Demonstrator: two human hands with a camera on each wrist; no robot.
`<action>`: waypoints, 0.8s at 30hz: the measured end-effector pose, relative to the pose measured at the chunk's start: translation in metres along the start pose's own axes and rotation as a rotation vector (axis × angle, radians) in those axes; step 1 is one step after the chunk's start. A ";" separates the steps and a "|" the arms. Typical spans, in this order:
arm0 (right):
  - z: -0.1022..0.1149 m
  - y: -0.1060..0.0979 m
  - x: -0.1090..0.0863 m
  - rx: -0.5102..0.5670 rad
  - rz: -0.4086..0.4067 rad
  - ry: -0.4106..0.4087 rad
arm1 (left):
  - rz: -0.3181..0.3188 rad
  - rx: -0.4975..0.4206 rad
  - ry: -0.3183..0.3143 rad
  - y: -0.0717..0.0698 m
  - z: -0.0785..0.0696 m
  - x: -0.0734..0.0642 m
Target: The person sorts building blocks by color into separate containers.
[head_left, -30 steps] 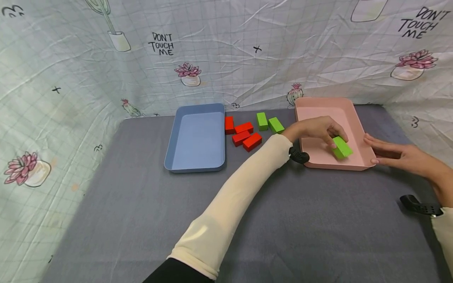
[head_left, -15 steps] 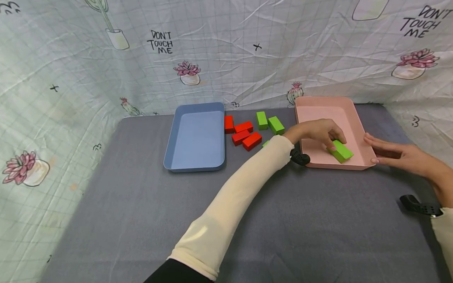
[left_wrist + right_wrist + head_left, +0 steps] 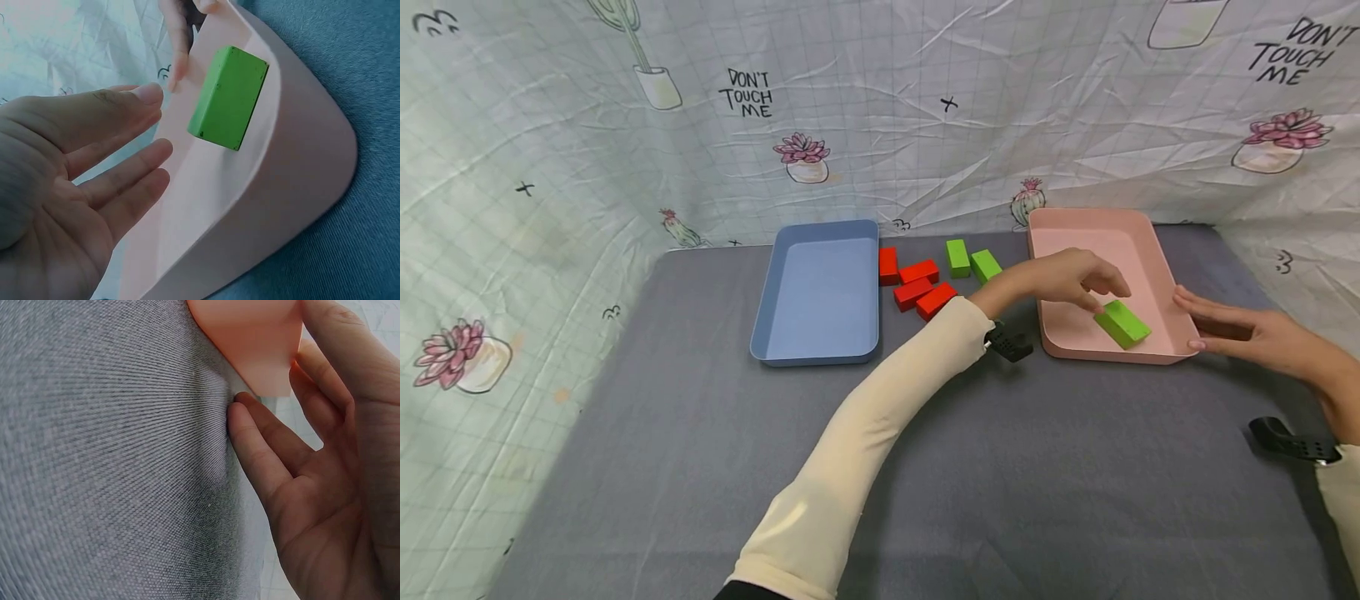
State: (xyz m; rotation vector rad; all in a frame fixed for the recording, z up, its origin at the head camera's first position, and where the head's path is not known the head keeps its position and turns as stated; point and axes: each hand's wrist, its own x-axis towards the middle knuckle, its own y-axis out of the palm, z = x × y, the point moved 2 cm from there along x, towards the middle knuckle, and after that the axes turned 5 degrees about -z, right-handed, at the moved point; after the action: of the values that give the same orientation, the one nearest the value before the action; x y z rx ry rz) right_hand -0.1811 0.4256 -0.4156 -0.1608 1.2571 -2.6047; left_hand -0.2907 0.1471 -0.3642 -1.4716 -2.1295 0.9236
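A green block (image 3: 1122, 324) lies in the front right part of the pink tray (image 3: 1153, 353). My left hand (image 3: 1071, 279) hovers over that tray, its fingers apart from the block; the left wrist view shows a gap between the fingertips (image 3: 159, 153) and the block (image 3: 230, 98). At the tray's right side, my right hand (image 3: 1255, 333) touches the outer wall with fairly straight fingers. The right wrist view has its thumb at the rim of the tray (image 3: 256, 344) and other fingers (image 3: 247, 431) low by the cloth.
Several red blocks (image 3: 912, 293) lie beside the blue tray (image 3: 760, 333). Two green blocks, one upright-looking block (image 3: 957, 258) and another (image 3: 985, 265), sit between the trays, the latter close behind my left forearm. A printed curtain (image 3: 880, 117) hangs at the back.
My left hand has let go of the green block, which now lies flatter in the pink tray, and has drawn slightly left. My right hand has stayed at the tray's side.
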 end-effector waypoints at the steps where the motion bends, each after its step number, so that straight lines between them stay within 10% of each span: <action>1: 0.000 0.000 -0.001 -0.001 0.004 0.008 | -0.004 0.013 0.008 0.000 -0.002 -0.003; 24: 0.004 -0.003 0.000 0.003 -0.003 -0.036 | -0.100 0.150 0.032 -0.002 -0.002 -0.083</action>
State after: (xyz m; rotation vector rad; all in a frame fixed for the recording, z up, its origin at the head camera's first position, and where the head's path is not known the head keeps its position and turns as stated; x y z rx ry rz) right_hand -0.1808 0.4249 -0.4108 -0.2078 1.2421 -2.5943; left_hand -0.2598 0.0701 -0.3576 -1.2864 -2.0428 0.9928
